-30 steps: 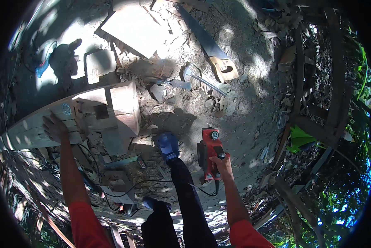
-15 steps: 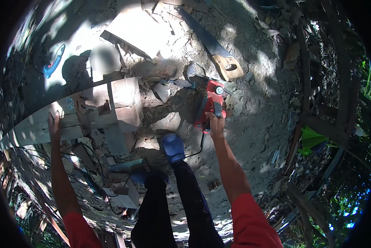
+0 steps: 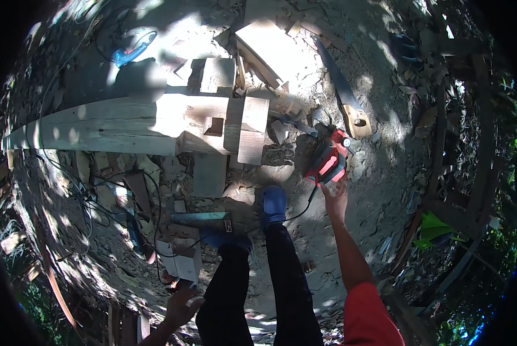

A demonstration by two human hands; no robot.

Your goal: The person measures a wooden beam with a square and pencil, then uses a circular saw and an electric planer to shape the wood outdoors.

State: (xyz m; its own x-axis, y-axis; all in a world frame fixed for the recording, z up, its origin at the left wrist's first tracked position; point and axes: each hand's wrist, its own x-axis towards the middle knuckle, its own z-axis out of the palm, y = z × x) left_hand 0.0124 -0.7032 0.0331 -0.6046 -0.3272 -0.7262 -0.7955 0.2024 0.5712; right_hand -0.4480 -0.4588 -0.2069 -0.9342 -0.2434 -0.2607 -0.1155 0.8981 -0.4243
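A red electric planer (image 3: 329, 160) with a black cord sits on the dirt ground right of centre. My right hand (image 3: 336, 199) is at its rear end, fingers apart and not wrapped round the handle; whether the fingertips touch it I cannot tell. At the lower edge, left of my legs, my left hand (image 3: 182, 308) is open, close to a pale block-shaped piece (image 3: 185, 262). On the left lies a long wooden beam (image 3: 126, 124) with a square hole cut near its right end, resting across other timber.
A handsaw (image 3: 340, 83) with a wooden handle lies beyond the planer. A blue power tool (image 3: 133, 53) is at the far left. A bluish angular piece (image 3: 204, 218) lies near my feet in blue shoes (image 3: 274, 203). Loose black cords (image 3: 100, 196) and wood scraps cover the left ground.
My left hand has left the beam and come down beside my legs. My right hand has let go of the planer's handle and drawn back to its rear. The view has shifted left.
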